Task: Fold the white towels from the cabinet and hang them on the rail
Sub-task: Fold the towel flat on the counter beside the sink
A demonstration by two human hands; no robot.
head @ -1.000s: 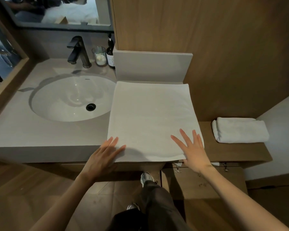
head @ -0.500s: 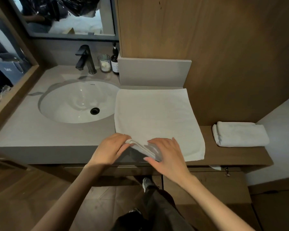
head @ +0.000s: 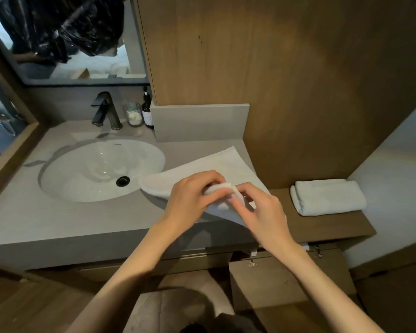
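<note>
Head view looks down on a grey countertop [head: 58, 224], where a white towel [head: 216, 164] lies partly lifted, its far corner flat near a grey upstand [head: 199, 122]. The left hand [head: 192, 195] and right hand [head: 262, 212] both pinch the towel's bunched near edge with curled fingers, hiding that part. A white basin [head: 94, 169] sits just left, with a black tap [head: 106, 111], glass jar [head: 133, 115] and dark bottle [head: 147, 111] behind it. A folded towel [head: 327, 197] rests on a wooden ledge [head: 334, 227] to the right

You have open counter [head: 46, 224] to your left, in front of the basin [head: 94, 171]. The faucet [head: 106, 109], jar [head: 133, 115] and bottle [head: 147, 114] crowd the back corner. The wood panel [head: 298, 80] walls your right, with a folded towel [head: 327, 197] on its shelf [head: 334, 224].
</note>
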